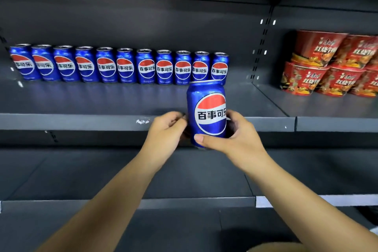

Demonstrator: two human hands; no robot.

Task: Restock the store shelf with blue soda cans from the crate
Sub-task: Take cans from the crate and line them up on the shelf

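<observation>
The right hand (235, 135) grips an upright blue soda can (206, 112) in front of the shelf edge (81, 121), its thumb across the can's base and its fingers hidden behind. The left hand (167, 129) curls against the can's left side, its fingertips hard to make out. The held can partly covers the last of the row of cans (118, 65) at the back of the shelf. Red noodle bowls (331, 65) are cut off at the right.

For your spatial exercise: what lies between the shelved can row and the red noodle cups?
Head view: bare shelf and a slotted upright between row and noodle cups.
</observation>
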